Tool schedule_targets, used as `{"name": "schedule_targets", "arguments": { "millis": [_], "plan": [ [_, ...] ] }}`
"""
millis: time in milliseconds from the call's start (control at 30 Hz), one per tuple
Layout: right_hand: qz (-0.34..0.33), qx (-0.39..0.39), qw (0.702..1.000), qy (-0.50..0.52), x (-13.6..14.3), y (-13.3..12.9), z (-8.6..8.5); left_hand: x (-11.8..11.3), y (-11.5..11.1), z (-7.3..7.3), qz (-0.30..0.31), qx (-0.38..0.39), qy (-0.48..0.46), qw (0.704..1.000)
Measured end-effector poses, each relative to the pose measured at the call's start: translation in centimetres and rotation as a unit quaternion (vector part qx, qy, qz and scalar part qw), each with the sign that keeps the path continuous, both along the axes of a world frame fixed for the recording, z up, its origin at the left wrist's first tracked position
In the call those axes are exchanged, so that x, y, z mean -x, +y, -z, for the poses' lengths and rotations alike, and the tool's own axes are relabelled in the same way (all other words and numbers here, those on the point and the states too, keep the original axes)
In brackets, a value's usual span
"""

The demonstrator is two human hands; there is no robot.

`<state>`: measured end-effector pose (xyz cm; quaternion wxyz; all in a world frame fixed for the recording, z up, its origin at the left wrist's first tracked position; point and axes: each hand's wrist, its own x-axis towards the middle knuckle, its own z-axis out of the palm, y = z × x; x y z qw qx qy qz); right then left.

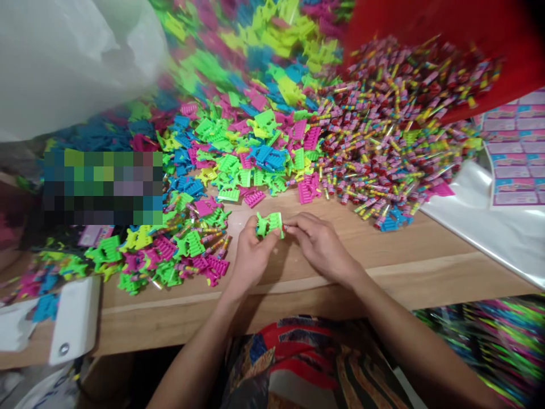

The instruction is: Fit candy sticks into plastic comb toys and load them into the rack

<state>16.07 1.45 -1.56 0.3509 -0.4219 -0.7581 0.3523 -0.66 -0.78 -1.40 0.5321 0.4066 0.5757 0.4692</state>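
Near the front of the wooden table, my left hand (256, 244) is closed round a green plastic piece (271, 222) with slotted bars. My right hand (317, 241) pinches a small red-ended stick at the piece's right edge; most of the stick is hidden by the fingers. Behind my hands lies a heap of green, pink, blue and yellow plastic pieces (264, 153). To the right spreads a pile of small pink and yellow sticks (374, 142). A smaller mixed group of pieces (170, 250) lies left of my left hand.
The wooden table (383, 284) has its edge close to my body. A white device (76, 318) sits at the left edge. Printed card sheets (517, 153) and white plastic sheeting (468, 221) lie at right. White bag material (72, 62) hangs at upper left, red material (443, 34) at upper right.
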Motion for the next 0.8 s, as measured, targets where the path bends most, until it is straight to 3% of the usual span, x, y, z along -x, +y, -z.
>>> {"name": "schedule_targets", "arguments": {
  "millis": [167, 300, 633, 800],
  "plan": [
    [-0.006, 0.11, 0.989, 0.094, -0.7, 0.0, -0.4, 0.6, 0.2, 0.1, 0.016, 0.056, -0.206, 0.977],
    [0.0, 0.154, 0.979, 0.133, -0.5, -0.4, -0.4, 0.4, 0.2, -0.4, -0.004, 0.111, -0.281, 0.953],
    [-0.032, 0.201, 0.964, 0.173, -1.2, 0.0, -0.3, -0.8, 0.0, 0.0, 0.021, 0.099, -0.275, 0.956],
    [-0.007, 0.124, 0.989, 0.08, -1.1, -0.1, 0.3, -0.9, -0.5, -0.3, -0.001, 0.053, -0.113, 0.992]
  ]
}}
